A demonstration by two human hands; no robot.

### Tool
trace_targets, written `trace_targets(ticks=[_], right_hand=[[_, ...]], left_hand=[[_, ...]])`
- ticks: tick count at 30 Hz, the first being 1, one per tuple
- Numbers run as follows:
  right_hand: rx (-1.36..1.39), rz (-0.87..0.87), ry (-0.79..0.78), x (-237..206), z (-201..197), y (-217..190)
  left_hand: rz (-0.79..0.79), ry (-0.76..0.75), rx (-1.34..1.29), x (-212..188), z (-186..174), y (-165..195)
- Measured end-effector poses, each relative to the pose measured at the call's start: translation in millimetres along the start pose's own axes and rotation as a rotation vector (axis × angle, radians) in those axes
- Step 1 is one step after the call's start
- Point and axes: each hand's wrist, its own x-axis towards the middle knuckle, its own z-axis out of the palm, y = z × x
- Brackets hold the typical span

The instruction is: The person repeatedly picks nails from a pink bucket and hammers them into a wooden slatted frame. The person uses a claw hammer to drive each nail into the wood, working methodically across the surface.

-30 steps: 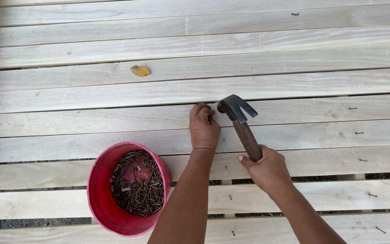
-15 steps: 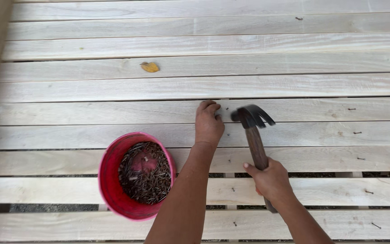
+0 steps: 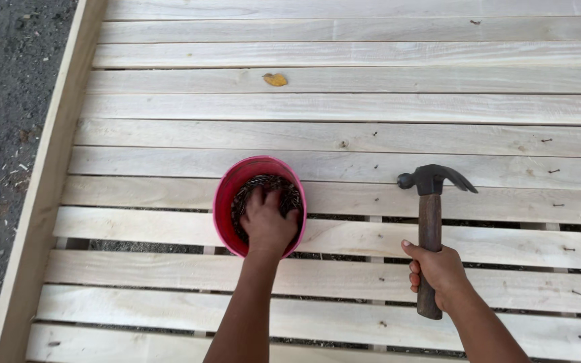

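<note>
My left hand (image 3: 267, 225) reaches down into a pink bucket (image 3: 226, 191) that stands on pale wooden planks (image 3: 344, 107). Its fingers rest on a heap of dark nails (image 3: 284, 188) inside; whether any nail is pinched is hidden. My right hand (image 3: 438, 269) grips the wooden handle of a claw hammer (image 3: 430, 205). The dark hammer head is held up above the planks, right of the bucket, claw pointing right.
A yellow leaf (image 3: 275, 79) lies on a far plank. Nail heads (image 3: 547, 171) dot the planks at the right. A wooden frame edge (image 3: 48, 181) runs along the left, with dark ground (image 3: 1, 101) beyond it. Gaps show between the near planks.
My left hand has left the plank beside the hammer head and gone into the bucket. The hammer has drawn back to the right. The view has shifted, showing the frame edge and ground.
</note>
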Motion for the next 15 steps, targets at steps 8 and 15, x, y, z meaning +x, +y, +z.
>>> trace_targets(ticks=[8,15], right_hand=[[0.071,0.067,-0.111,-45,17,17],[-0.038,0.021,-0.202,-100,61,57]], left_hand=[[-0.072,-0.250,0.166,-42,-13,-2],[-0.143,-0.265,0.145,-96,-31,-48]])
